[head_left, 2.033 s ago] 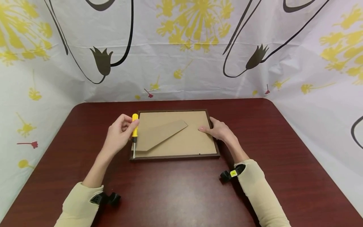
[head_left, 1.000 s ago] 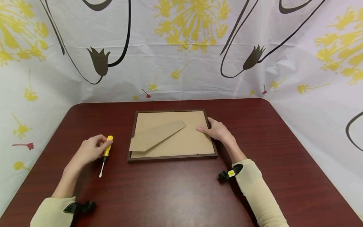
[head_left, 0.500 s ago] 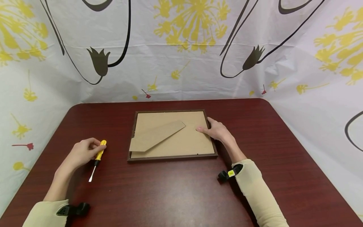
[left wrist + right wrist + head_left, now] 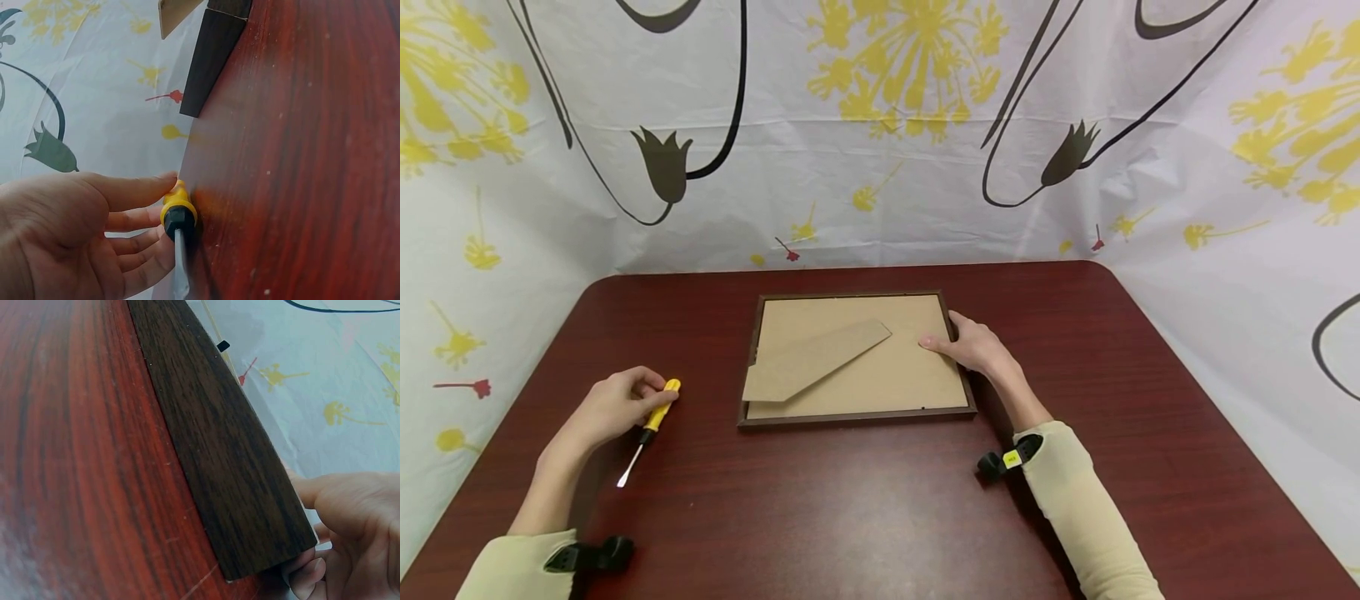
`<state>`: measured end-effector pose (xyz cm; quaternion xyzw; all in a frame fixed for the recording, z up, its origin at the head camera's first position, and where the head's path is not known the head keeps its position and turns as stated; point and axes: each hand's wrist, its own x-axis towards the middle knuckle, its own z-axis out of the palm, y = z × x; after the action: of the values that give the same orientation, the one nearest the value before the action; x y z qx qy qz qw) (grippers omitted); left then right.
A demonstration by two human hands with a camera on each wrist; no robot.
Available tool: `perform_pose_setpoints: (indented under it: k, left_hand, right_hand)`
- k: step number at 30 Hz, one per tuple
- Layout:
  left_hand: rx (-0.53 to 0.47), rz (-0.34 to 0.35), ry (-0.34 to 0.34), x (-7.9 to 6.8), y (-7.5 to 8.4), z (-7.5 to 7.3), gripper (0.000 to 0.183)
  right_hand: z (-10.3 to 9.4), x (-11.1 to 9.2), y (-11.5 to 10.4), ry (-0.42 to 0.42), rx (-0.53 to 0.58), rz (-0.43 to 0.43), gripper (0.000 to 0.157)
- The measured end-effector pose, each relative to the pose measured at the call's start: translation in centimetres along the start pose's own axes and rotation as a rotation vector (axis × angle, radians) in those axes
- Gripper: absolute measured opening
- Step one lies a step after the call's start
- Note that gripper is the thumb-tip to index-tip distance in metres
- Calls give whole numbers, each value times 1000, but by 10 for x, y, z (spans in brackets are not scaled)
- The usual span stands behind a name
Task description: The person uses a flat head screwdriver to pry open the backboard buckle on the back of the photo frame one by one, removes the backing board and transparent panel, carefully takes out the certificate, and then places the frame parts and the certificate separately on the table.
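Note:
My left hand pinches the yellow handle of a flat-blade screwdriver low at the left of the table. In the left wrist view the screwdriver lies along the tabletop, its blade toward the camera and the thumb on its handle. A picture frame lies face down at mid-table, its tan backing board and cardboard stand flap uppermost. My right hand grips the frame's right side, thumb on the backing. The right wrist view shows fingers curled under the dark frame edge.
The dark red wooden table spreads around the frame. A white curtain with yellow and grey flower prints hangs behind it and at both sides. Black cameras are strapped on both wrists.
My left hand has carried the screwdriver from the frame's left edge leftward and down to the table, its blade turning toward lower left. The right hand has stayed on the frame.

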<state>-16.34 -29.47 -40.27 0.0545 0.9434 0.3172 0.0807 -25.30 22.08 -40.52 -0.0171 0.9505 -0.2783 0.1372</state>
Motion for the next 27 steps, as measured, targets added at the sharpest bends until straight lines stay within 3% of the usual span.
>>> perform_pose_setpoints:
  k: [13, 18, 27]
  left_hand:
    - [-2, -6, -12, 1, 1, -3, 42]
    - [45, 2, 6, 3, 2, -2, 43]
    - [28, 54, 91, 11, 13, 1, 36]
  right_hand:
    - [0, 1, 2, 2, 9, 0, 101]
    - [0, 1, 2, 2, 20, -8, 101]
    - [-1, -1, 2, 2, 29, -8, 103]
